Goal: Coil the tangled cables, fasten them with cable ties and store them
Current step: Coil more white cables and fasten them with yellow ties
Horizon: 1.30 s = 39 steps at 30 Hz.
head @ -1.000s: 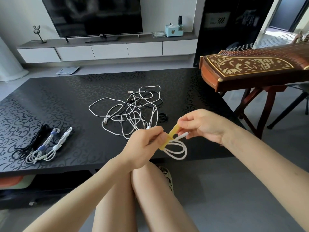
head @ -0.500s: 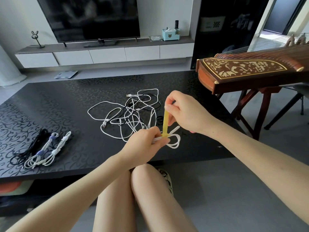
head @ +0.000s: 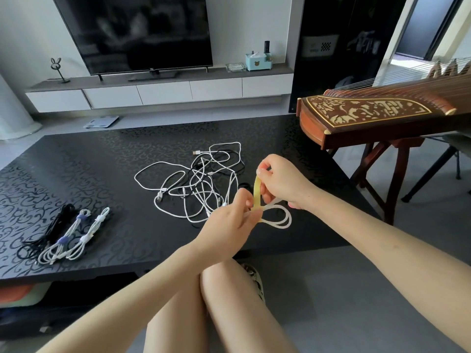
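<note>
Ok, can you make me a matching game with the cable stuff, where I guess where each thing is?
Things:
1. tie
2. coil
3. tangle
4. bundles

Places:
A. left end of the table
B. top end pinched by the right hand
C. gripped by the left hand
D. middle of the table

Pairs: 1-B, 2-C, 3-D, 4-A
</note>
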Tool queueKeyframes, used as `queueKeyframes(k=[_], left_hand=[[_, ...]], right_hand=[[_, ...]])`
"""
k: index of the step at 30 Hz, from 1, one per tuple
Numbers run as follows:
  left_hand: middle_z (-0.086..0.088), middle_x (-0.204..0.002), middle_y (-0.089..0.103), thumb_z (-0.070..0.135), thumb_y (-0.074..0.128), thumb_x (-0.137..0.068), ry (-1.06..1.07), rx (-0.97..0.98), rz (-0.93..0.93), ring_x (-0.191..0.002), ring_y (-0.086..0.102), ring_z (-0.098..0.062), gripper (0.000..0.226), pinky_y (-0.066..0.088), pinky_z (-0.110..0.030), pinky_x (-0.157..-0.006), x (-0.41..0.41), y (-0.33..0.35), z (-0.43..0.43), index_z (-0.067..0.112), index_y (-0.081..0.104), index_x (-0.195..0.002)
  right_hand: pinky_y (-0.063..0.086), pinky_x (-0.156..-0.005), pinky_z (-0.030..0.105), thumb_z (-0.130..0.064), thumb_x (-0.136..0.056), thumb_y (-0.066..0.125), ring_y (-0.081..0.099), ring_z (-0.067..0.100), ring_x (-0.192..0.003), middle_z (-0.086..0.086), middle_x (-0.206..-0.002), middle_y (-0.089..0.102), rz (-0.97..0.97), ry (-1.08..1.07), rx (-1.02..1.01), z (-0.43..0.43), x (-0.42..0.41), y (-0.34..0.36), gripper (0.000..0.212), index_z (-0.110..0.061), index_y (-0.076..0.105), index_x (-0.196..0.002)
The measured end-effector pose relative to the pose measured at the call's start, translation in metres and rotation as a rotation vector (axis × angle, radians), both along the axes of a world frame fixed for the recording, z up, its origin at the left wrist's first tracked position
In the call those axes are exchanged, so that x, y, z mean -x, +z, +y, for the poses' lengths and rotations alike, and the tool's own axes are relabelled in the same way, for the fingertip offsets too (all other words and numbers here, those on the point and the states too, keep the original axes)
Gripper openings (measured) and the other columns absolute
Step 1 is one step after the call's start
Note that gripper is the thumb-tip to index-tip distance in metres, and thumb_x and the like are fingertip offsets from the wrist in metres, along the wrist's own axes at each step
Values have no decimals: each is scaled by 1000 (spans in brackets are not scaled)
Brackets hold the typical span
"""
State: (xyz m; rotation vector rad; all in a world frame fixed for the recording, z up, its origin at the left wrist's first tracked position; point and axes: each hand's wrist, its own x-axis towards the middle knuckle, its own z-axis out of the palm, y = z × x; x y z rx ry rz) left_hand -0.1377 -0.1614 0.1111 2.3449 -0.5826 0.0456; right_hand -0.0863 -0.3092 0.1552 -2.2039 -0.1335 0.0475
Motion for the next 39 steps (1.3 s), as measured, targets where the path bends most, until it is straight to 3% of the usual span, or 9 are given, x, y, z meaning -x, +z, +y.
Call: queueKeyframes(k=[4,8,15,18,25,28,32,36,39], left_hand=[[-5,-77,57,21,52,-96,2,-25,-213,-68,49,-23,19,37,-32,-62,2,17,-1,4,51,-89],[-13,-81,54,16,41,-99,-115,-270,-366,-63,47,-31,22,40,-43,-62,1,29,-5,-1,52,-89],[-9,-90,48,8,38,-96,-141,-546,-251,-61,38,-24,11,37,-39,-59,-3,32,-13,7,43,-106],[-4,-86,40,-4,41,-86,-178,-519,-207,-62,34,-22,29,29,-34,-56,-5,33,-14,9,43,-112],[-1,-81,42,-9,45,-85,-239,-226,-219,-65,50,-29,25,45,-44,-58,-9,24,-14,14,37,-87],[4,-75,50,-4,40,-91,-157,59,-164,-60,57,-11,20,52,-31,-55,-11,17,-13,13,40,-80],[-2,-56,59,5,33,-98,-38,325,-80,-41,45,-10,26,40,-24,-42,-15,6,-20,12,44,-75],[-2,-55,57,11,32,-100,8,650,188,-44,46,-18,39,37,-22,-41,-20,4,-24,22,47,-66],[-10,-67,56,8,31,-102,13,994,564,-49,52,-18,37,37,-20,-40,-26,7,-19,14,47,-70]], right_hand=[[43,-42,16,-12,-99,37,51,4,-39,1,-64,60,24,-19,-16,-2,-2,8,15,-10,51,-95],[46,-48,23,-7,-97,37,50,9,-42,3,-63,59,49,-18,-17,-3,-3,14,16,-7,53,-91],[46,-52,26,-2,-94,37,49,11,-44,5,-62,59,108,-56,-47,-7,-2,17,21,-7,52,-81],[46,-53,25,-1,-93,40,48,9,-42,5,-63,61,149,-81,-47,-10,-1,15,20,-7,56,-82],[39,-35,19,8,-84,42,42,11,-31,11,-55,51,335,-171,-344,-24,-10,20,16,0,55,-80],[39,-34,16,9,-83,44,44,9,-28,7,-42,51,353,-258,-404,-30,-18,20,19,0,60,-85],[40,-32,16,11,-86,44,47,15,-35,10,-47,49,375,-359,-455,-26,-27,7,22,-3,57,-75],[43,-37,22,10,-87,39,39,16,-37,8,-46,43,421,-403,-557,-19,-26,-12,23,-1,54,-75],[46,-45,28,10,-87,35,39,14,-38,7,-49,43,461,-432,-598,-17,-17,-28,26,-2,54,-75]])
